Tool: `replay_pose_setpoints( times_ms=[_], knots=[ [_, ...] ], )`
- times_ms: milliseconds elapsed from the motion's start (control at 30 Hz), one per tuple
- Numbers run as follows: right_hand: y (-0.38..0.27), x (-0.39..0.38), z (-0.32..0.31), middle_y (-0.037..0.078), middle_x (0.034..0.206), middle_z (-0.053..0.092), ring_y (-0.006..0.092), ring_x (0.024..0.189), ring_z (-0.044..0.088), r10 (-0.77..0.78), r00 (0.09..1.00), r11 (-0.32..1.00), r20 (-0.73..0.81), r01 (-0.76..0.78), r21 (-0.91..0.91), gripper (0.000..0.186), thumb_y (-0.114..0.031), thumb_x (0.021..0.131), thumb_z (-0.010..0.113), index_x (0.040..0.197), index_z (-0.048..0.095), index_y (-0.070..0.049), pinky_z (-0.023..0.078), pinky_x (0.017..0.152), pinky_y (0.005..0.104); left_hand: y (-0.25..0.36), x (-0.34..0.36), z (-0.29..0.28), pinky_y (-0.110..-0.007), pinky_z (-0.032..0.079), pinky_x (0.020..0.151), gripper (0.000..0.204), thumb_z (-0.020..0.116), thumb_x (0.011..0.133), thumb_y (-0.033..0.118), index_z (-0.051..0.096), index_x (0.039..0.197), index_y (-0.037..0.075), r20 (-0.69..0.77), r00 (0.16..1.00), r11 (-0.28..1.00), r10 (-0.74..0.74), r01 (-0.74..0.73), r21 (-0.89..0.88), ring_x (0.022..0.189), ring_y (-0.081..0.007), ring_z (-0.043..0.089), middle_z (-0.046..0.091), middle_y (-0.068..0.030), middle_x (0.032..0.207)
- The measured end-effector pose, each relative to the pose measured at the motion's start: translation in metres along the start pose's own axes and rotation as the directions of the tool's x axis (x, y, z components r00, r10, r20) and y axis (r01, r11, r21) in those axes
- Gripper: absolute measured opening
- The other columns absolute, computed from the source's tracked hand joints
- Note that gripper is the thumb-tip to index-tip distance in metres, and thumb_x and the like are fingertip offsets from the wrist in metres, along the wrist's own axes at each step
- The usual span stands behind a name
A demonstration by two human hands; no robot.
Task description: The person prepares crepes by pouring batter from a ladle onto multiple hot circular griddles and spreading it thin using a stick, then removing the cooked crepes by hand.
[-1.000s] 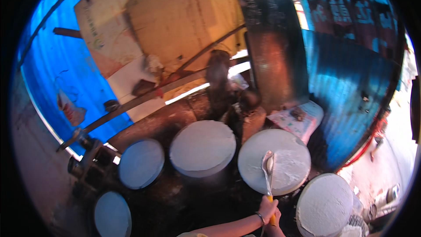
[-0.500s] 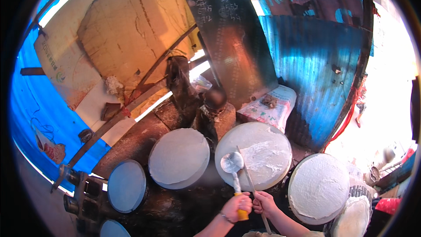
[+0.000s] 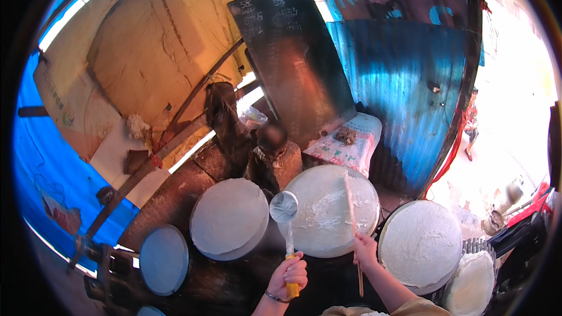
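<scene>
My left hand (image 3: pixel 285 275) is closed round the yellow handle of a metal ladle (image 3: pixel 284 207), whose batter-smeared bowl is held near the left edge of the middle round griddle (image 3: pixel 301 237). In my right hand (image 3: pixel 365 250) is a long thin wooden stick (image 3: pixel 350 196), its upper part over that same griddle. A pale layer of batter with whiter, uneven streaks covers the griddle. To its left is another round griddle (image 3: pixel 229 216) with a smooth pale layer. A griddle on the right (image 3: pixel 420 244) carries a rougher whitish layer.
A smaller bluish-looking round griddle (image 3: pixel 164 260) stands farther left. Pale flat rounds (image 3: pixel 469 285) lie on a rack at lower right. Behind the griddles are a brick block (image 3: pixel 275 161), a printed sack (image 3: pixel 351 143), a dark board (image 3: pixel 293 70) and a blue corrugated wall (image 3: pixel 398 93).
My hands have moved apart. The ladle has shifted left, off the middle of the griddle, and the stick has moved right and stands more upright. The whole view has shifted slightly.
</scene>
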State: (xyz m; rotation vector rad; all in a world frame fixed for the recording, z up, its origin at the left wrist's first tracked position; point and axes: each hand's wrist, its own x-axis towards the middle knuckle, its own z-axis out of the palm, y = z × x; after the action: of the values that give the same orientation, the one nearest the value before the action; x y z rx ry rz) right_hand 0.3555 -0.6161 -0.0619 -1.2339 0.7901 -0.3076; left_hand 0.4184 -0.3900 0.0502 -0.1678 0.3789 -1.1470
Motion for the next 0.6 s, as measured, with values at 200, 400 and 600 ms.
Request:
replay_pose_setpoints(
  times_ms=[200,400,600],
  knots=[
    [0.000,-0.062,-0.010,0.002,0.058,0.050,0.0085,0.037,0.045,0.353,0.825,0.925,0.441,-0.378,-0.034,0.024,-0.014,0.084,0.058,0.106,0.057,-0.004,0.034,0.031,0.0225,-0.016,-0.055,-0.010,-0.016,0.031,0.037,0.017,0.041,0.092,0.007,0.046,0.107,0.010,0.060,0.990,0.892,0.130,-0.143,0.429,0.039,-0.0028,0.034,0.033,0.0017,0.053],
    [0.041,-0.040,0.015,0.004,0.064,0.055,0.0182,0.059,0.058,-0.534,0.792,0.656,0.296,0.609,-0.446,0.037,-0.013,0.080,0.061,0.116,0.053,-0.007,0.046,0.050,0.0339,0.000,-0.055,-0.036,-0.016,0.030,0.038,0.014,0.042,0.092,0.007,0.048,0.104,0.009,-0.044,0.998,0.992,0.041,-0.035,0.123,0.040,-0.0049,0.032,0.035,0.0005,0.057],
    [0.004,-0.024,-0.028,0.018,0.087,0.062,0.0331,0.075,0.061,-0.472,0.850,0.232,0.234,0.376,-0.897,0.028,-0.016,0.079,0.058,0.106,0.061,-0.012,0.049,0.066,0.0408,-0.008,-0.131,-0.039,-0.015,0.032,0.038,0.019,0.037,0.093,0.008,0.048,0.109,0.008,-0.159,0.969,0.935,0.191,-0.130,0.331,0.041,-0.0040,0.033,0.037,0.0004,0.060]
  ],
)
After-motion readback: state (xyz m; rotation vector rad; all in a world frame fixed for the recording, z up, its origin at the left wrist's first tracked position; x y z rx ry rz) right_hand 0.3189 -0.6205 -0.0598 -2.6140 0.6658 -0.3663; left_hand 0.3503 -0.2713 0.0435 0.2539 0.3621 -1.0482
